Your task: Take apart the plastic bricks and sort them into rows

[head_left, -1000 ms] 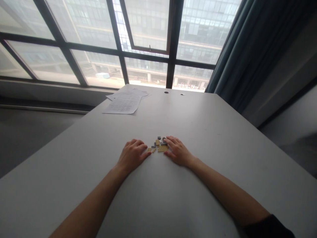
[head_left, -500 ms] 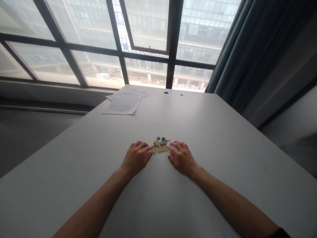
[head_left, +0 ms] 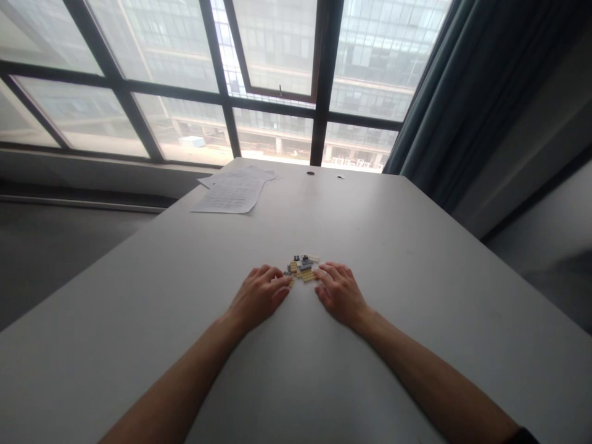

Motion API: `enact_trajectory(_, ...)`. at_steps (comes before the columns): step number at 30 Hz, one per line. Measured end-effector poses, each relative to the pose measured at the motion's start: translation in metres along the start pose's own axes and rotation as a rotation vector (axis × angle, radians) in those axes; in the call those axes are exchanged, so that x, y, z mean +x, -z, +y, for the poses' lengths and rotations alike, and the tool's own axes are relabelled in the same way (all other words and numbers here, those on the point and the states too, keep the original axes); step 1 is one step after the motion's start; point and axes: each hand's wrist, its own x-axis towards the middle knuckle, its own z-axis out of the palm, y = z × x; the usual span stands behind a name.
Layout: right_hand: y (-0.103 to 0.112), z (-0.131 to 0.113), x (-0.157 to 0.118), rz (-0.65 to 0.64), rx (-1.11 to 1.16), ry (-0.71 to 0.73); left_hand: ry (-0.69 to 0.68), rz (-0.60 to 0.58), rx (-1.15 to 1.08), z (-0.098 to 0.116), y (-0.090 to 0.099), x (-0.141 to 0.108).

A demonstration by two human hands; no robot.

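Observation:
Several small toy building bricks [head_left: 304, 266] lie in a low pile between my hands on the white table, in tan, grey, black and white. At the pile's left edge, my left hand [head_left: 261, 291] rests with its fingertips against a small tan brick [head_left: 291, 282], thumb apart below. Across from it, my right hand [head_left: 341, 288] has its fingers spread, the tips touching or close to the right end of a tan plate brick [head_left: 307, 276]. Grey bricks [head_left: 306, 267] sit just behind that plate. My fingers hide part of the pile's sides.
Printed paper sheets [head_left: 231, 191] lie at the table's far left. Near the far edge of the white table [head_left: 370, 228] are a dark round hole [head_left: 311, 173] and a small dark-and-white spot [head_left: 341, 177]. Windows stand behind, with a dark curtain [head_left: 453, 105] at the right.
My left hand has shifted slightly right, and the small tan brick at its fingertips has moved right too. The tan plate brick has turned and slid a little rightward. My right hand has barely moved.

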Motion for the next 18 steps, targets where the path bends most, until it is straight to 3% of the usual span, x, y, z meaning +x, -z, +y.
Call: enact_trajectory(18, 0.0, 0.012, 0.024, -0.012, -0.021, 0.027, -0.031, 0.007, -0.017, -0.001, 0.0, -0.001)
